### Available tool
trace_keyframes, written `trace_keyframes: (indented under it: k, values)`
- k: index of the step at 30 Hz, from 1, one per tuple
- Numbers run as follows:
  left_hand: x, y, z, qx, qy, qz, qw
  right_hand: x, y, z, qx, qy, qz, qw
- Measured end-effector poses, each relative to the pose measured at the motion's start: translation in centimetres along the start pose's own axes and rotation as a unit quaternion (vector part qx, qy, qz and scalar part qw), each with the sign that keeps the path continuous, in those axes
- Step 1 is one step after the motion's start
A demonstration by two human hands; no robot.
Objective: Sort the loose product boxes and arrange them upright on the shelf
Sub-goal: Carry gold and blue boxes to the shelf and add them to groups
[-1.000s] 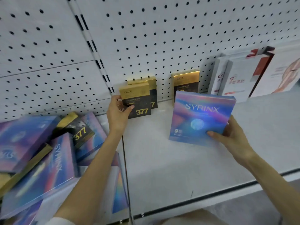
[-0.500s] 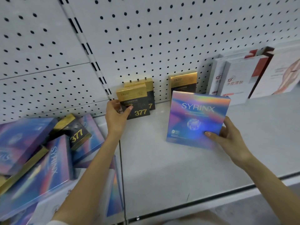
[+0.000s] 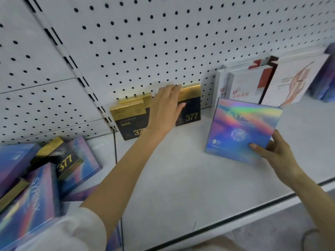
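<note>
Head view: my right grip (image 3: 275, 153) pinches the flat, square, holographic blue-and-purple cardboard box (image 3: 243, 131) at its lower right corner, thumb on the printed face and fingers behind. The box stands tilted over the white metal shelf (image 3: 181, 187), in front of the upright white-and-red cartons (image 3: 250, 86); I cannot tell whether its lower edge touches the shelf. My left grip (image 3: 165, 107) lies against the small upright black-and-gold carton marked 377 (image 3: 191, 107) at the perforated white back panel (image 3: 163, 42), thumb on its front and fingers straight along its left edge; I cannot tell whether that pinch has closed. Just to its left stand two more black-and-gold cartons (image 3: 130, 120), one behind the other. I judge all these boxes light, stiff at the edges, yielding across the broad faces and slick under their glossy film, so they are best held across the thickness near a corner. Being thin, they should tip easily unless leaned on a neighbour or the panel. No bin or tray shows, so the shelf bays serve as holders: the left bay carries a loose heap of holographic and black-and-gold boxes (image 3: 36, 178) lying flat and crossed, and the right bay carries the upright ones
</note>
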State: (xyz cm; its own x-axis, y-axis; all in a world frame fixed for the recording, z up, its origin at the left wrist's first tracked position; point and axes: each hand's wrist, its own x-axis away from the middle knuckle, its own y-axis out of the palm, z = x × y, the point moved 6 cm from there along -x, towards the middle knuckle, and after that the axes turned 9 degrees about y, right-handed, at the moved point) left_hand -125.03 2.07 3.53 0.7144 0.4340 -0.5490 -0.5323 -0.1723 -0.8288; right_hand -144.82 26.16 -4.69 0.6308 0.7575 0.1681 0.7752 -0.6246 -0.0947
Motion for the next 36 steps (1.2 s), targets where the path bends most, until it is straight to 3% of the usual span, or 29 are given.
trace_keyframes:
  k: [3, 7, 24, 27, 29, 32, 34, 36]
  values:
    - [-0.8, 2.3, 0.0, -0.05, -0.001, -0.04, 0.998, 0.2, -0.4, 0.2, 0.002, 0.004, 0.028, 1.0]
    - [-0.7, 3.6, -0.3, -0.092, -0.011, -0.018, 0.996, 0.2, -0.3, 0.6, -0.018, 0.005, 0.03, 0.999]
    - [-0.7, 2.6, -0.7, -0.07, -0.033, -0.001, 0.997, -0.2, -0.6, 1.5, -0.048, 0.027, 0.018, 0.998]
    - [0.5, 0.9, 1.3, -0.025, -0.063, 0.08, 0.994, -0.1, -1.6, 2.4, -0.09, 0.061, 0.029, 0.994]
    - [1.8, 0.9, 4.0, 0.08, -0.086, 0.093, 0.989, 0.2, -2.8, 3.1, -0.113, 0.08, 0.04, 0.99]
    - [3.6, 3.7, 8.2, 0.283, -0.187, 0.008, 0.941, 0.7, -4.7, 3.1, -0.156, 0.089, 0.041, 0.983]
    - [4.4, 6.2, 11.1, 0.397, -0.273, -0.064, 0.874, 0.8, -6.3, 2.7, -0.18, 0.085, 0.033, 0.979]
    - [4.4, 7.7, 14.4, 0.477, -0.291, -0.11, 0.822, 1.0, -8.4, 2.2, -0.184, 0.076, 0.023, 0.98]
